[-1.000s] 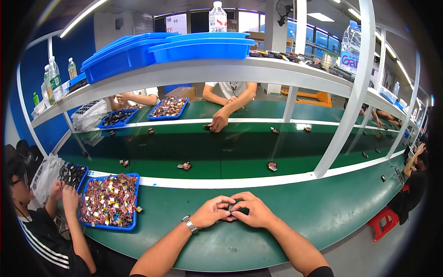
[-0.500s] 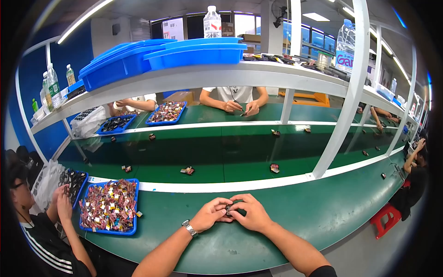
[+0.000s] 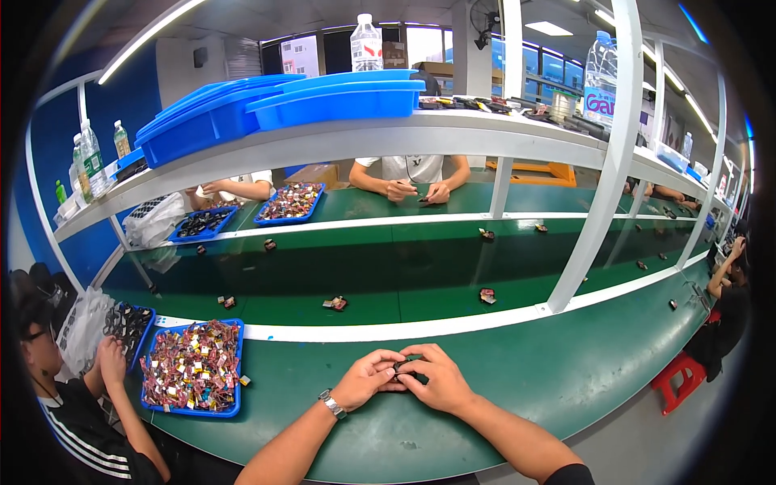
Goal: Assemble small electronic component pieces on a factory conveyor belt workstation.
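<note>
At our far left, a co-worker in a dark striped top holds both hands close together beside black parts. Next, on our green table, a blue tray is heaped with small pink, white and yellow pieces. Then comes our left hand, a metal watch at its wrist, its fingers closed on a small dark piece, partly hidden between our two hands. Our right hand pinches that piece from the other side. Farther right, we see a slanting white post, then a red stool on the floor
</note>
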The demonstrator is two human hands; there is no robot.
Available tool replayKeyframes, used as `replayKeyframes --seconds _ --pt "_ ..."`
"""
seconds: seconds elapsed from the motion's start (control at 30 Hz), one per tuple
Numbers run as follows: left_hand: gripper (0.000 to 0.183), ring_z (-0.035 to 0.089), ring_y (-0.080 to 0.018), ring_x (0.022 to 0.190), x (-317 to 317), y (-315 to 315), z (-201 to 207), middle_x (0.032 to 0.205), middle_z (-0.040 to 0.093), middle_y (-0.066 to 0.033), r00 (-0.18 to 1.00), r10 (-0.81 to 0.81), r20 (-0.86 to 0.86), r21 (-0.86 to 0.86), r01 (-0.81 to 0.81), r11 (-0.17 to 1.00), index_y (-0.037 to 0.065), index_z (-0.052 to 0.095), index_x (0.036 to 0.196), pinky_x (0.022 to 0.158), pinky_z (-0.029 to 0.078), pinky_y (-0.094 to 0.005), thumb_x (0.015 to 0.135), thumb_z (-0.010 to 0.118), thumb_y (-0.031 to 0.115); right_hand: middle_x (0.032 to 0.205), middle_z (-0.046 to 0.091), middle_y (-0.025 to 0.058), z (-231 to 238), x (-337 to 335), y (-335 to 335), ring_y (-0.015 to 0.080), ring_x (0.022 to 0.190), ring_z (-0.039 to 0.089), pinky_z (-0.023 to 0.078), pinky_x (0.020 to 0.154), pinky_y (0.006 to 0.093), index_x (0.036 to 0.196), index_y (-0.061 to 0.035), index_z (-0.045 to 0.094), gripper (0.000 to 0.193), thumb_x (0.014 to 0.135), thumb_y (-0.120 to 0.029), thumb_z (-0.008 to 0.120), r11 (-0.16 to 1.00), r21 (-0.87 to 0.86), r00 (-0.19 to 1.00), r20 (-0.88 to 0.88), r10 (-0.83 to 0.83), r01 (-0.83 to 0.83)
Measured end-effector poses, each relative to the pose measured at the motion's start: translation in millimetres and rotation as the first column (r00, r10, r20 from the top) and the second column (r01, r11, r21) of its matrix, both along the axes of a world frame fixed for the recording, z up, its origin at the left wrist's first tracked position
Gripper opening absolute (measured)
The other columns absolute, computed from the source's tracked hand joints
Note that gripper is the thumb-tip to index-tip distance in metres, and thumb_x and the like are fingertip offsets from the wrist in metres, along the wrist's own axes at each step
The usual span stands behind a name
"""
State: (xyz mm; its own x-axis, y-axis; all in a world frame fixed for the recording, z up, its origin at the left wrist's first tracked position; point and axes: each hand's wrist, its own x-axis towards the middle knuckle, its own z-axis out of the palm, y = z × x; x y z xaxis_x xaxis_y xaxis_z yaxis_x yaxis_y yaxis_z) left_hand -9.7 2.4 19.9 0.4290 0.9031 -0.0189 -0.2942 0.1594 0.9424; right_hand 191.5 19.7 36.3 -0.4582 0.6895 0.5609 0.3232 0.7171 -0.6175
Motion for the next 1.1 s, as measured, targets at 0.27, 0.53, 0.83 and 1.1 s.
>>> replayKeyframes --seconds 0.27,0.53,0.83,1.1 --pt "0.028 0.061 -0.0195 0.11 -1 0 -1 0.12 0.059 -0.0125 1.0 0.012 0.024 -0.015 -0.012 1.0 0.001 0.048 0.127 0.096 0.054 -0.036 0.099 0.048 0.004 0.114 0.063 0.0064 -3 -2 -2 0.0243 0.105 0.058 0.053 0.086 0.0345 0.095 -0.009 0.073 0.016 0.079 -0.008 0.073 0.999 -0.035 0.999 -0.037 -0.008 0.007" --pt "0.026 0.06 -0.0199 0.112 0 -2 -3 0.122 0.059 -0.0129 0.999 0.03 0.045 -0.011 -0.03 0.999 0.001 0.049 0.125 0.096 0.054 -0.0369 0.099 0.049 0.005 0.123 0.06 0.0092 2 0 -1 0.0267 0.112 0.056 0.052 0.091 0.0353 0.103 -0.0098 0.073 0.024 0.079 -0.007 0.072 0.995 -0.068 0.996 -0.06 0.07 -0.074" --pt "0.025 0.06 -0.0211 0.113 -3 1 -12 0.125 0.057 -0.013 0.983 0.035 0.18 -0.006 -0.034 0.999 0.001 0.052 0.123 0.096 0.054 -0.0381 0.098 0.053 0.006 0.117 0.063 0.0078 4 -4 -7 0.0265 0.11 0.057 0.051 0.09 0.0353 0.097 -0.0091 0.073 0.02 0.077 -0.006 0.073 0.998 0.047 0.997 -0.065 -0.03 0.033" --pt "0.026 0.06 -0.0211 0.113 -1 0 -8 0.127 0.057 -0.0126 0.985 0.035 0.17 -0.018 -0.032 0.999 0.001 0.052 0.123 0.096 0.054 -0.0385 0.097 0.053 0.004 0.118 0.063 0.007 0 -7 -6 0.0266 0.11 0.057 0.051 0.09 0.0359 0.095 -0.0081 0.073 0.019 0.076 -0.004 0.072 1.0 0.015 0.991 -0.13 -0.025 0.027"
